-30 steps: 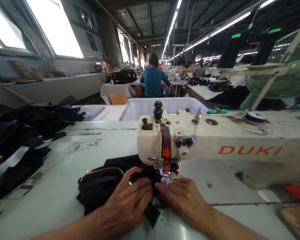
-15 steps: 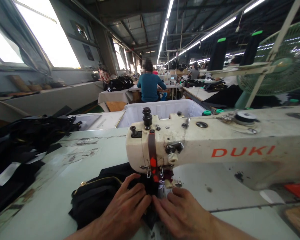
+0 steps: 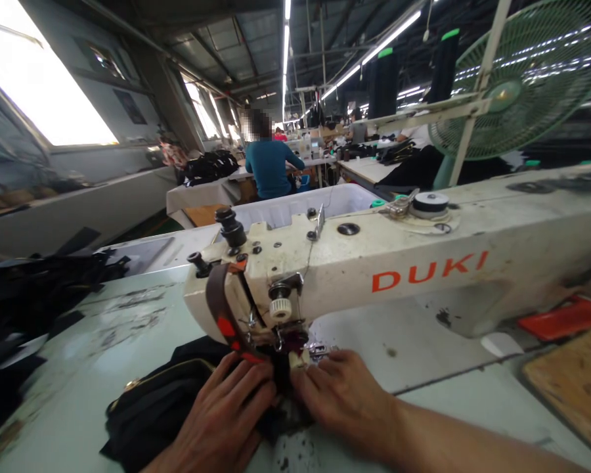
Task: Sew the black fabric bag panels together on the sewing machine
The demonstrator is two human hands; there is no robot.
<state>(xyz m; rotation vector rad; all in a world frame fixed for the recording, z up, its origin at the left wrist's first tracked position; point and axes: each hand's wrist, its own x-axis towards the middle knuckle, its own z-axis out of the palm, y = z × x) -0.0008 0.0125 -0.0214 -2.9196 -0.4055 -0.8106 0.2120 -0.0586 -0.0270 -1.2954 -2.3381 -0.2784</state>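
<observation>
A black fabric piece [image 3: 145,410] with a gold-coloured zipper [image 3: 170,369] lies bunched on the table, its right part under the head of a white sewing machine [image 3: 335,269]. My left hand [image 3: 221,410] rests on this piece just left of the needle area, fingers curled and closed over the cloth. Close to the metal guide [image 3: 320,351], my right hand [image 3: 347,397] has its fingers pinched together at the fabric's right edge. The fingertips of both hands are near each other, and the needle is hidden.
Dark fabric pieces [image 3: 44,295] are heaped on the left of the table [image 3: 113,335]. Behind the machine stands a white bin [image 3: 347,196]. A red tray [image 3: 564,316] lies at right, with a green fan [image 3: 512,98] beyond. A person in a blue top [image 3: 270,167] sits ahead.
The view has turned right, so the machine and hands appear further left and tilted. My right hand has moved slightly forward along the fabric's edge; the left stays on the cloth.
</observation>
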